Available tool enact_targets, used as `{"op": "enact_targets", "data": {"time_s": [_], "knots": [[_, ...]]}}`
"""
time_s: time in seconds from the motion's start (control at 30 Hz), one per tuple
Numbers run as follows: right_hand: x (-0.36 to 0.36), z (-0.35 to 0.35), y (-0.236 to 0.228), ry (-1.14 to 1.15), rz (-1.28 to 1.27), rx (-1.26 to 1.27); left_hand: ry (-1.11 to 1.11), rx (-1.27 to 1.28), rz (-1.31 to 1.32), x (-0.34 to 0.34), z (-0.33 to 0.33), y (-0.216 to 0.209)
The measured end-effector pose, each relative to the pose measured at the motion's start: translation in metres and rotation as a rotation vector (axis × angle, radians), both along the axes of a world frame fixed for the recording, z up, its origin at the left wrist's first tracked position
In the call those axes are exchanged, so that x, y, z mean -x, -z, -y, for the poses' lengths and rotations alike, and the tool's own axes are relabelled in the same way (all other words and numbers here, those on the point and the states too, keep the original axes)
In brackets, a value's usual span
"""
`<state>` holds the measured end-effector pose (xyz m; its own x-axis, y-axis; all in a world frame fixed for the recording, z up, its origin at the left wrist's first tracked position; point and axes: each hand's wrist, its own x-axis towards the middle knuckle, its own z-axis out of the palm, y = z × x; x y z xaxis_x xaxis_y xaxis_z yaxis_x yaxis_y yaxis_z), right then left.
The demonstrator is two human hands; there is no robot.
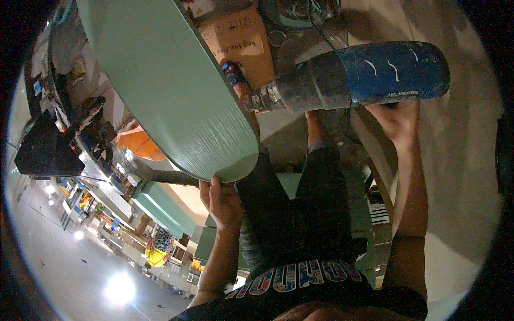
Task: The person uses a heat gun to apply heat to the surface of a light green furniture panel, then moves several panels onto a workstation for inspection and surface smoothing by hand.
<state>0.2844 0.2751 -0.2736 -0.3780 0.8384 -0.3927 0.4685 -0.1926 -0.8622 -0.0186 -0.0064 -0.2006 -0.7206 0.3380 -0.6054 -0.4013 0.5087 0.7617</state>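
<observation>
A long pale green panel with a rounded end stretches from the upper left toward my lap. My left hand grips the panel's rounded near end, thumb on the upper face and fingers underneath. In my right hand is a heat gun with a blue body and a black front part. Its metal nozzle points left toward the panel's right edge, and whether the two touch I cannot tell. Most of my right fingers are hidden under the tool.
A brown cardboard box lies on the floor beyond the nozzle. Left of the panel are an orange piece and a dark box-like object. Cables run near the top. A person in yellow is far off at lower left.
</observation>
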Motion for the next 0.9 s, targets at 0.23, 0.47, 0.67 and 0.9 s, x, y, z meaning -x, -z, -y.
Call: {"op": "enact_targets", "data": {"time_s": [0.23,0.47,0.67,0.9], "knots": [[0.044,-0.019,-0.041,0.133,0.040,-0.068,0.167,-0.044,-0.226,0.040,-0.005,0.014],[0.101,-0.004,-0.090,-0.508,0.543,-0.264,0.120,-0.155,-0.122,0.093,-0.079,-0.003],[0.151,0.012,-0.081,-0.588,0.545,-0.224,0.154,-0.168,-0.239,0.093,-0.082,0.004],[0.173,0.007,-0.091,-0.541,0.458,-0.305,0.053,-0.174,-0.146,0.090,-0.084,0.003]]}}
